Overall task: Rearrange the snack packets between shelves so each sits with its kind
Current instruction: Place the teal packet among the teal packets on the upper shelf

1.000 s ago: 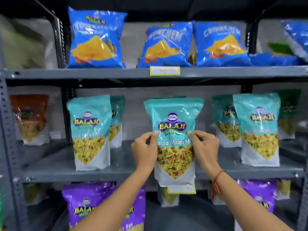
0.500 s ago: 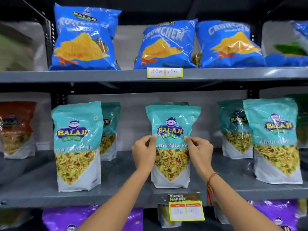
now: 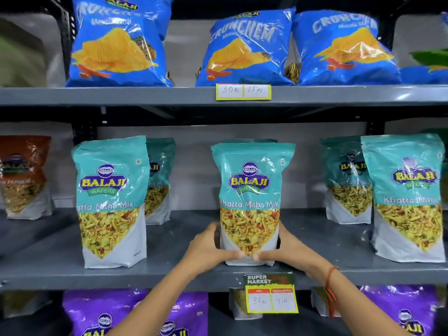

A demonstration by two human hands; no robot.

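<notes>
Gripping teal packet (image 3: 251, 202) base, both hands, middle shelf (image 3: 169, 270)

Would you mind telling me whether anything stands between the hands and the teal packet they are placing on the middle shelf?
Nothing visible does: the left hand and right hand already hold the teal packet by its base, standing on the middle shelf.

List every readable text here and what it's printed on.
"BALAJI WAFERS", "Khatta Mitha Mix": held teal packet, both hands at its base.
"CRUNCHEM": blue bag, top shelf.
"SUPER MARKET", "85", "43": lower price tag.
"50", "15": upper price tag.
Brown packet: too blurred.
</notes>
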